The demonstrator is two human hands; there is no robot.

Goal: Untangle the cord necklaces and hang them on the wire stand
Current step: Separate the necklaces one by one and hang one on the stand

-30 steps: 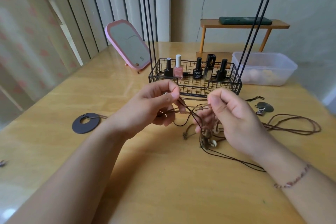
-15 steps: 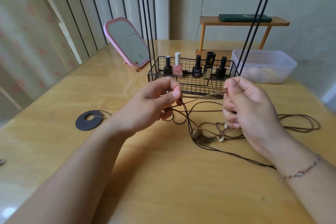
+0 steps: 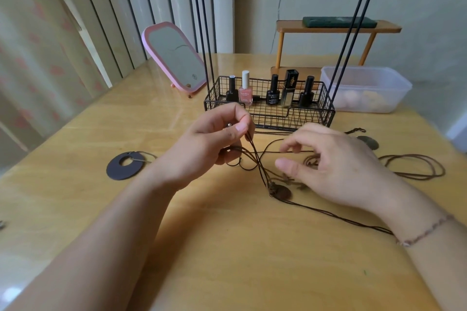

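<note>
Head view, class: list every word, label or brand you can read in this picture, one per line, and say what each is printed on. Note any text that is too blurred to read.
"ydby", running vertically on the tall black-and-silver tube in the wire basket.
Label on the pink nail polish bottle: script, too blurred to read.
Label on the black bottle beside the tube: white lettering, too small to read surely.
Round mark on the pink mirror: illegible.

Dark brown cord necklaces (image 3: 257,159) lie tangled mid-worktop, strands crossing over a round brown pendant (image 3: 281,193); some strands lift off the worktop, and a loop (image 3: 414,166) trails toward the right edge. The black wire stand (image 3: 269,111) stands upright near the far edge, its hooks bare.
</note>
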